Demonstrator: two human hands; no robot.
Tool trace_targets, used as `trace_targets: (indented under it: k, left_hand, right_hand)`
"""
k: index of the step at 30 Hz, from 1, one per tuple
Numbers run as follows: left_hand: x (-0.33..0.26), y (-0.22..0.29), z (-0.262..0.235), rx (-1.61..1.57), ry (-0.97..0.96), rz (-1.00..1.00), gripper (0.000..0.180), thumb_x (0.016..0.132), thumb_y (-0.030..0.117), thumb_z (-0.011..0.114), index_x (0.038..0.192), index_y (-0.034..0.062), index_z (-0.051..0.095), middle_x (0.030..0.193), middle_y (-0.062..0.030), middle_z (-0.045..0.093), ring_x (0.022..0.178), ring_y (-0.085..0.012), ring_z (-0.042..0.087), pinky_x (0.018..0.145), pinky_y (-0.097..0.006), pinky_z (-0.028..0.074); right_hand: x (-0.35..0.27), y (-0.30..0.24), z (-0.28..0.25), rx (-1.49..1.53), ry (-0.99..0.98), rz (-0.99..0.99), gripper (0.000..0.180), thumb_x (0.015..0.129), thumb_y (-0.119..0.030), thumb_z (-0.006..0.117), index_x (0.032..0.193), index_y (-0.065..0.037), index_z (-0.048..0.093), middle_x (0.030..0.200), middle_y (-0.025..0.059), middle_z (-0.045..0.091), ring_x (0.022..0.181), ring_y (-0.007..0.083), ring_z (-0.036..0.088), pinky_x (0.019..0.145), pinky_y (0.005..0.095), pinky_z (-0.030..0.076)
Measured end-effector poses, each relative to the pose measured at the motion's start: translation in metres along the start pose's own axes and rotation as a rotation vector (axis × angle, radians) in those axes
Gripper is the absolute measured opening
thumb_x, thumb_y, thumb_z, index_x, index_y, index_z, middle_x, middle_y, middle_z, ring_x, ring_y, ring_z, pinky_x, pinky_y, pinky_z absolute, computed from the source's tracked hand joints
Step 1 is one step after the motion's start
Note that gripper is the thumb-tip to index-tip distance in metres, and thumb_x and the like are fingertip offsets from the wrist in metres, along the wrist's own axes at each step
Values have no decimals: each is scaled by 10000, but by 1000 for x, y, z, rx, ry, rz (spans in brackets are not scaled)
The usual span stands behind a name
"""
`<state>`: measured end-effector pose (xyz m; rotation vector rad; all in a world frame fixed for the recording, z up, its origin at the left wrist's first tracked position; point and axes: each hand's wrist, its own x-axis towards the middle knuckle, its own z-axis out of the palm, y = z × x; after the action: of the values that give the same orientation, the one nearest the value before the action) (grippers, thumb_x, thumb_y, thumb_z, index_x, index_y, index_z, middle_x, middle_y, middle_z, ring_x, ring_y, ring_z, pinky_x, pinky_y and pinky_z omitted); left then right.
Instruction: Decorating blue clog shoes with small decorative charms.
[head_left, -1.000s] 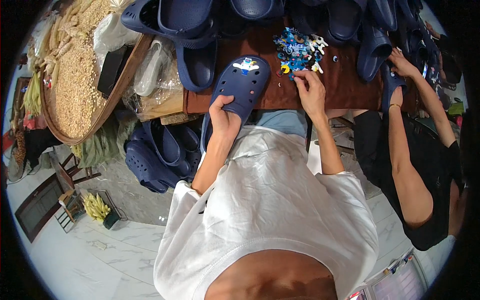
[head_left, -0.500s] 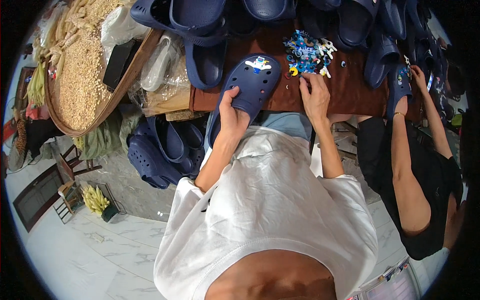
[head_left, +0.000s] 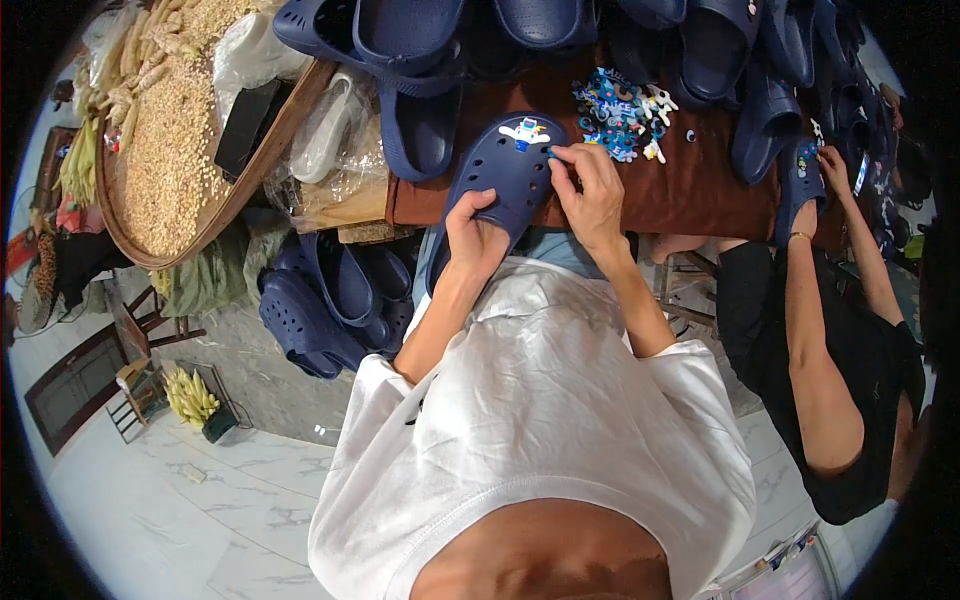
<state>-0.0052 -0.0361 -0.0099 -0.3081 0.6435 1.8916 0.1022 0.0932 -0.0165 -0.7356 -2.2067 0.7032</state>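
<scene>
A navy clog [head_left: 507,172] with round holes is held by my left hand [head_left: 473,232], thumb on top, fingers out of sight beneath. A white and blue shoe charm [head_left: 524,132] sits near its toe. At the clog's right edge, my right hand [head_left: 592,198] is closed in a pinch on a small blue shoe charm [head_left: 555,154], mostly covered by the fingertips. Just beyond that hand lies a pile of colourful shoe charms [head_left: 622,112] on the brown tabletop [head_left: 690,205], with a lone round charm [head_left: 690,135] to its right.
More navy clogs [head_left: 415,125] crowd the table's far side, and others [head_left: 318,312] hang or lie low at left. A rimmed tray of pale kernels [head_left: 165,150] stands left, beside plastic bags [head_left: 335,130]. On the right, a co-worker's hand [head_left: 835,168] is at another decorated clog [head_left: 797,180].
My right hand has left the charm pile and moved left to the clog's edge, carrying a small blue charm. The left hand keeps its hold on the clog.
</scene>
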Motion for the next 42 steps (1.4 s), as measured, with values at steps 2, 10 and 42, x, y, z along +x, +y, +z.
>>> trace_targets:
  k: [2,10,42]
  left_hand:
    - [1,0,-2,-5,-17,-6,553,793,107,524,1310,-75,449,1301,-215,552,1201,-336,549,1083,-455,400]
    - [1,-1,-1,-13,-24,-27,493,794,32,508,1278,-53,475,1236,-173,578,1141,-293,574,1042,-407,446]
    - [-26,-16,-21,297,184,-111,197,709,-28,596,894,41,606,929,-25,592,822,-135,547,747,-238,441]
  right_hand:
    - [0,-4,1,-10,-19,-25,159,819,-94,710,967,-68,661,939,94,609,870,287,614,746,379,498]
    - [-11,-8,3,94,-37,18,169,836,-97,707,999,-58,684,953,88,618,855,267,624,735,354,504]
    - [-17,14,-2,891,-377,836,840,761,-106,816,1401,44,293,1266,185,523,1163,241,540,1009,361,456]
